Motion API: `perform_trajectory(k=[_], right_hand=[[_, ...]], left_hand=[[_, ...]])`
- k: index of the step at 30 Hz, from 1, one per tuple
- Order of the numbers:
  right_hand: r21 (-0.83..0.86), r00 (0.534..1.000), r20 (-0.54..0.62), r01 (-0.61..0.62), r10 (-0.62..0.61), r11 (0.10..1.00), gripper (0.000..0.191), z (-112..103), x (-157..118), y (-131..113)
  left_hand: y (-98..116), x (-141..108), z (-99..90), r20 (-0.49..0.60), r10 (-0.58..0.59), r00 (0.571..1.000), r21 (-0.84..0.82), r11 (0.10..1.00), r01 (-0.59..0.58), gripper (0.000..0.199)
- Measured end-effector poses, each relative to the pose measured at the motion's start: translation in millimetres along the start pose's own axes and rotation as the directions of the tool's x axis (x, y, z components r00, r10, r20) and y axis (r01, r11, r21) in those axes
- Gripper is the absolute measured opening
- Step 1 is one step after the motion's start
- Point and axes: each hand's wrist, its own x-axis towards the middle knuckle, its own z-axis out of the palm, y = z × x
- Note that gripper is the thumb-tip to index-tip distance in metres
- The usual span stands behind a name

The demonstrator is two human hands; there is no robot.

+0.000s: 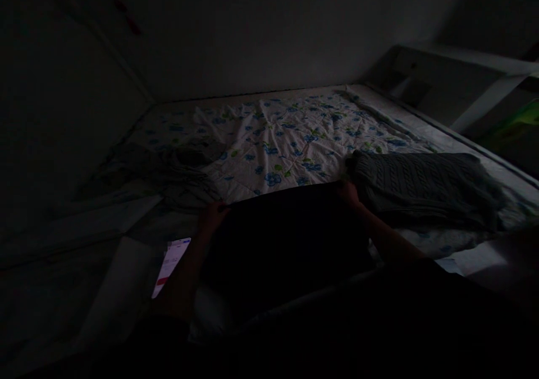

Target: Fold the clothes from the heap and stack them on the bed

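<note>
A black cloth is stretched between my two hands over the near edge of the bed, its top edge nearly straight. My left hand grips the cloth's upper left corner, fingers closed. At the upper right corner my right hand is closed on the same cloth. The view is very dark, so folds in the cloth cannot be made out. Beside my left forearm lies a phone with a lit screen.
A folded grey cable-knit garment lies on the right of the floral bedsheet. Crumpled grey clothing lies to the left. Walls stand behind and at the left; a white frame is at the right.
</note>
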Motion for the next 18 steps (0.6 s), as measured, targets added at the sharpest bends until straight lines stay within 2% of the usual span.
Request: perform_trajectory(k=[3,5,7,10,12,14,15,16,18], right_hand=[[-0.117,0.997,-0.059,0.045,-0.052,0.992,0.067,1.9,-11.0,-14.6],[-0.155,0.987,-0.084,0.125,-0.139,0.980,0.070,6.9,-19.8,-34.2],[-0.166,0.966,-0.041,0.245,-0.255,0.955,0.070,20.3,-34.6,-65.0],[-0.128,0.894,0.118,0.445,-0.432,0.886,0.068,56.1,-72.2,-125.0],[-0.084,0.817,0.206,0.563,-0.538,0.822,0.068,80.9,-100.3,-160.4],[-0.058,0.762,0.258,0.626,-0.594,0.778,0.067,95.5,-119.6,-178.9],[-0.058,0.754,0.273,0.632,-0.597,0.772,0.067,96.8,-123.7,-179.1],[-0.074,0.764,0.282,0.620,-0.580,0.781,0.068,93.8,-123.5,-172.7],[-0.134,0.815,0.278,0.557,-0.509,0.820,0.069,76.9,-112.5,-141.4]], left_hand=[[17.5,-10.2,-3.0,-0.076,0.098,0.992,0.152,0.985,-0.086,0.040],[40.5,-20.6,2.1,-0.129,0.176,0.976,0.184,0.971,-0.151,0.045],[71.0,-34.1,16.3,-0.121,0.256,0.959,0.157,0.959,-0.237,0.051],[113.8,-57.2,47.9,-0.032,0.373,0.927,0.116,0.923,-0.367,0.059],[125.7,-71.6,65.9,0.029,0.410,0.911,0.112,0.905,-0.411,0.062],[117.8,-82.4,74.5,0.062,0.396,0.916,0.126,0.908,-0.400,0.065],[107.2,-85.9,74.8,0.061,0.376,0.925,0.140,0.914,-0.381,0.066],[93.3,-88.1,72.9,0.052,0.355,0.933,0.155,0.921,-0.359,0.067],[61.4,-89.2,65.4,0.018,0.320,0.947,0.185,0.930,-0.317,0.070]])
